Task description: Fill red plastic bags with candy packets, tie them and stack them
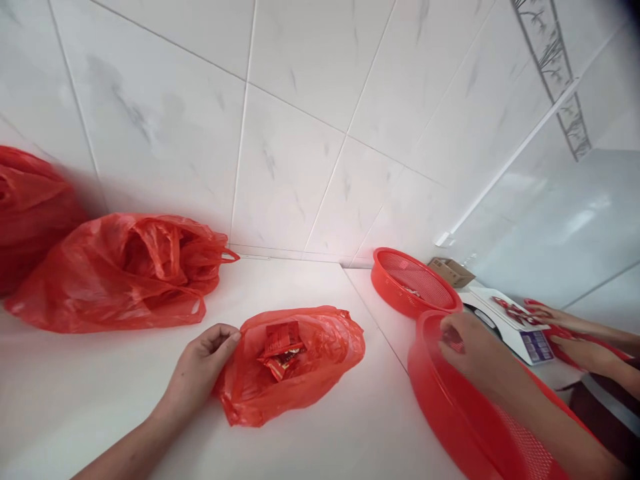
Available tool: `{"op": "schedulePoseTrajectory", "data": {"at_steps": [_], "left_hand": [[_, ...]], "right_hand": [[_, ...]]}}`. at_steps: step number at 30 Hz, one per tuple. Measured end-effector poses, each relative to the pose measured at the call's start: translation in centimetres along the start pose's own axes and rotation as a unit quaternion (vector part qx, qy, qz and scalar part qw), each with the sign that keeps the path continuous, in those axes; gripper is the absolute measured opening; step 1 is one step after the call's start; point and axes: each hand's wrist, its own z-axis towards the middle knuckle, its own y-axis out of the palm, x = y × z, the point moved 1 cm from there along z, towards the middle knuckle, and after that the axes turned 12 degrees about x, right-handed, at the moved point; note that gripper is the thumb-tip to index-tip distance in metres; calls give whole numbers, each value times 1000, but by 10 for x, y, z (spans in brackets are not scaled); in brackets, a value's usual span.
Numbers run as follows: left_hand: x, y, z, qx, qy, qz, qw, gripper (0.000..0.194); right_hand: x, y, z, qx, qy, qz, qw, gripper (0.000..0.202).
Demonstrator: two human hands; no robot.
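Observation:
An opened red plastic bag (320,390) lies on the white table, with several small red packets (281,347) inside. My left hand (207,357) pinches the bag's left rim between thumb and fingers. Over the near rim of a large red plastic basket (435,400), to the right of the bag, is my right hand (467,343). Its fingers are curled together and slightly blurred; what they hold, if anything, I cannot make out. My right forearm covers much of the basket's inside.
Full red plastic bags (115,280) stand against the tiled wall at left. A second red basket (400,293) sits behind the large one. Farther right are a cardboard box (451,272), a white scale (533,343) with red packets on it, and another person's hands (570,340).

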Motion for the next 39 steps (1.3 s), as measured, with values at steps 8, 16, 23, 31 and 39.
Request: {"op": "schedulePoseTrajectory", "data": {"at_steps": [8, 16, 23, 31, 39], "left_hand": [[-2, 0, -1, 19, 48, -27, 998, 30], [-6, 0, 2, 38, 63, 12, 997, 27], [-2, -3, 4, 33, 65, 33, 997, 29], [-7, -9, 1, 1, 106, 57, 993, 50], [15, 2, -13, -77, 127, -20, 989, 72]], "right_hand": [[-126, 88, -45, -229, -260, -22, 938, 26], [-84, 138, -39, -25, 92, 79, 992, 29], [-32, 174, -72, 67, 282, 187, 939, 57], [-24, 185, -81, -35, 326, 351, 877, 45], [-20, 179, -83, -69, 384, 446, 805, 27]]}}
